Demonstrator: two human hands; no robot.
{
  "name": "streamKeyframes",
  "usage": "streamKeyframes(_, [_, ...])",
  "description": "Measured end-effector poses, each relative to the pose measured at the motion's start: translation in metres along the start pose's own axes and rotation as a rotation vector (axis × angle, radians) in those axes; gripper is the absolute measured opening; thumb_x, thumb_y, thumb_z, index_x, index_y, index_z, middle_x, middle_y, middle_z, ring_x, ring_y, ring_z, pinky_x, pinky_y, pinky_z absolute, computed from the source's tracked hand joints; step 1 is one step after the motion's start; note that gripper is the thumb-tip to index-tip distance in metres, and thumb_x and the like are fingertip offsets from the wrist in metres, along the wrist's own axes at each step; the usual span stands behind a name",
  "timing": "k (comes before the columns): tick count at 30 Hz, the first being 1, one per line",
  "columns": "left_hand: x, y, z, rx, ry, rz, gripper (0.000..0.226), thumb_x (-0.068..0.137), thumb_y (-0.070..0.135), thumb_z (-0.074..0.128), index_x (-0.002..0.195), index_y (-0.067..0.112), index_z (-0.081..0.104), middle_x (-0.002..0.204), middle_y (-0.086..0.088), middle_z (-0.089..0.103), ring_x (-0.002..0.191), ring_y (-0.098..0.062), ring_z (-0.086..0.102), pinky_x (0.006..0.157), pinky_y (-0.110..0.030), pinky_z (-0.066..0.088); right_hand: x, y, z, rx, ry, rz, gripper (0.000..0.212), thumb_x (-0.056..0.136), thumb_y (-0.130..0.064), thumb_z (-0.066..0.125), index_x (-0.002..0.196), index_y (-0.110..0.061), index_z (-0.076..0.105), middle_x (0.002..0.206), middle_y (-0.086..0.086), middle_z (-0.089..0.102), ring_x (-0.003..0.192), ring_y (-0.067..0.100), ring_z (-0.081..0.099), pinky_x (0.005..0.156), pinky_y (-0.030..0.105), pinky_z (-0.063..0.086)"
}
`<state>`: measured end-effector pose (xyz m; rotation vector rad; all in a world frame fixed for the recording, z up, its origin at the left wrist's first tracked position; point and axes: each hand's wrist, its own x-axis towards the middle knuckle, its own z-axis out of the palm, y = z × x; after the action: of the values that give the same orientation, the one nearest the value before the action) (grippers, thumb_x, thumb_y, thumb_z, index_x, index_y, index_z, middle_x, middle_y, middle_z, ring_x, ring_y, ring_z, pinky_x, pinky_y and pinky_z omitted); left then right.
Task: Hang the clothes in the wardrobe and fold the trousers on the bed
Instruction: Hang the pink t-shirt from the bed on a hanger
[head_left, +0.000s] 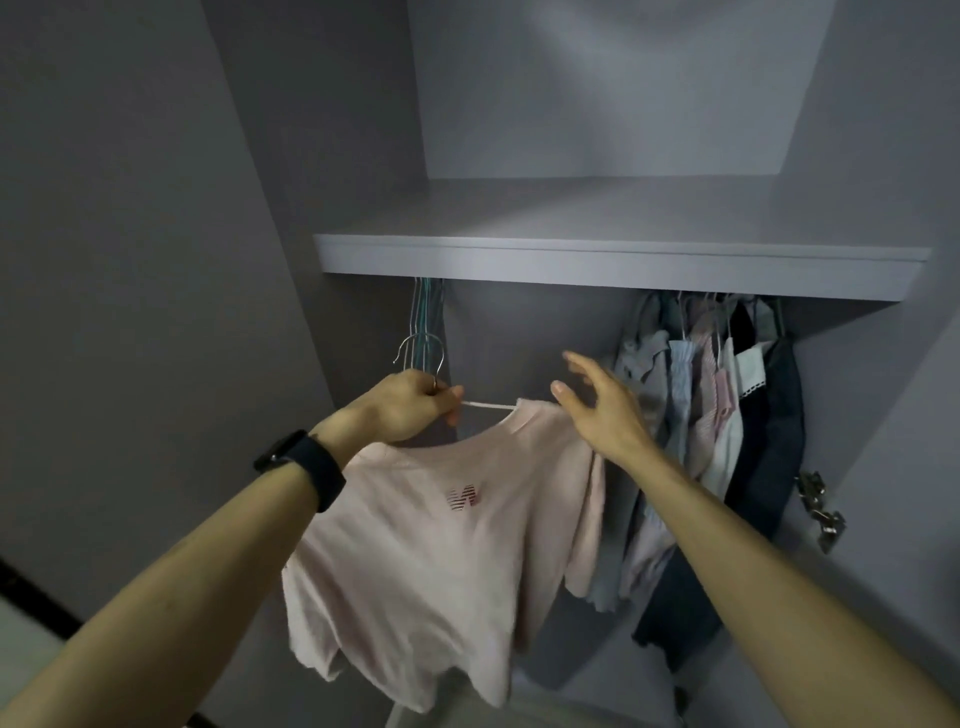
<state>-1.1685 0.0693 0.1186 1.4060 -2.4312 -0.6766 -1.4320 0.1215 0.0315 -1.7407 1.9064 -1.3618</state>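
Left hand grips the hanger, pink T-shirt on it, just below the shelf and not yet hung. Right hand is empty, fingers wide, near the hung clothes on the right. No trousers in sight.

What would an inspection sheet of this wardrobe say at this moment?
Surface: grey shelf above the hanging space.
Job's things: pink shirt on a hanger, not yet hung; hung clothes at right.
Clutter: spare hangers bunched at left.
Hands: left hand grips the hanger near its hook; right hand open, by the shirt's shoulder.
Cables: nothing seen.
Surroundings: grey walls; hinge at right; watch on left wrist.
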Motion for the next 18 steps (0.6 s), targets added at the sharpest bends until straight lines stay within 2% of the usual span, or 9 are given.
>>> streamKeyframes(3, [-0.002, -0.007, -0.001, -0.094, 0.061, -0.044, 0.043, 0.104, 0.045, 0.049, 0.073, 0.023, 0.07, 0.061, 0.006, 0.048, 0.06, -0.012, 0.046, 0.059, -0.027, 0.035, -0.013, 0.021, 0.001, -0.026, -0.04, 0.147, 0.03, 0.099, -0.046, 0.055, 0.123, -0.031, 0.066, 0.123, -0.007, 0.068, 0.115, 0.014, 0.062, 0.101, 0.035, 0.049])
streamKeyframes(6, [-0.002, -0.012, -0.009, -0.192, 0.114, -0.092, 0.043, 0.103, 0.044, 0.051, 0.072, 0.021, 0.07, 0.061, 0.009, 0.046, 0.06, -0.01, 0.044, 0.058, -0.027, 0.034, -0.027, 0.042, 0.003, -0.077, -0.152, 0.258, 0.024, 0.098, -0.025, 0.06, 0.121, -0.021, 0.064, 0.108, -0.003, 0.07, 0.107, 0.021, 0.066, 0.095, 0.037, 0.052])
streamKeyframes(9, [0.001, -0.012, -0.014, -0.186, 0.096, -0.084, 0.044, 0.103, 0.044, 0.051, 0.071, 0.02, 0.069, 0.061, 0.009, 0.046, 0.059, -0.009, 0.043, 0.061, -0.031, 0.034, -0.029, 0.054, 0.009, -0.172, -0.129, 0.24, 0.004, 0.097, -0.015, 0.062, 0.097, -0.014, 0.066, 0.086, -0.002, 0.07, 0.092, 0.028, 0.069, 0.08, 0.033, 0.051])
streamKeyframes(10, [0.001, -0.014, -0.014, -0.151, 0.086, -0.075, 0.044, 0.103, 0.043, 0.05, 0.071, 0.021, 0.069, 0.061, 0.01, 0.047, 0.06, -0.009, 0.044, 0.062, -0.031, 0.035, -0.027, 0.056, 0.009, -0.183, -0.09, 0.237, 0.006, 0.097, -0.013, 0.062, 0.094, -0.013, 0.067, 0.086, 0.002, 0.072, 0.09, 0.03, 0.069, 0.079, 0.033, 0.051])
streamKeyframes(12, [0.0, -0.017, -0.012, -0.038, 0.042, -0.059, 0.044, 0.104, 0.044, 0.049, 0.071, 0.021, 0.068, 0.062, 0.009, 0.049, 0.062, -0.01, 0.047, 0.062, -0.028, 0.036, -0.02, 0.059, 0.004, -0.17, 0.084, 0.244, 0.013, 0.095, -0.007, 0.06, 0.101, -0.011, 0.072, 0.096, 0.01, 0.075, 0.093, 0.032, 0.069, 0.083, 0.035, 0.052])
streamKeyframes(15, [-0.002, -0.024, -0.005, -0.009, 0.03, -0.057, 0.044, 0.103, 0.045, 0.049, 0.072, 0.021, 0.069, 0.064, 0.007, 0.052, 0.065, -0.012, 0.05, 0.062, -0.027, 0.036, -0.013, 0.05, -0.011, -0.089, 0.284, 0.261, 0.018, 0.096, -0.01, 0.061, 0.109, -0.012, 0.074, 0.107, 0.011, 0.075, 0.101, 0.033, 0.069, 0.089, 0.036, 0.052])
streamKeyframes(16, [-0.002, -0.025, -0.003, -0.034, 0.042, -0.061, 0.044, 0.103, 0.046, 0.049, 0.072, 0.022, 0.07, 0.064, 0.007, 0.052, 0.064, -0.011, 0.05, 0.062, -0.027, 0.036, -0.012, 0.044, -0.013, -0.086, 0.286, 0.25, 0.019, 0.097, -0.015, 0.061, 0.112, -0.015, 0.073, 0.11, 0.009, 0.075, 0.103, 0.032, 0.068, 0.091, 0.036, 0.052])
streamKeyframes(18, [-0.002, -0.025, 0.004, -0.084, 0.045, -0.072, 0.044, 0.102, 0.047, 0.05, 0.074, 0.021, 0.072, 0.066, 0.006, 0.054, 0.066, -0.012, 0.051, 0.063, -0.027, 0.038, -0.014, 0.027, -0.011, -0.097, 0.172, 0.145, 0.023, 0.098, -0.026, 0.061, 0.117, -0.022, 0.074, 0.114, 0.004, 0.074, 0.108, 0.027, 0.064, 0.095, 0.034, 0.05])
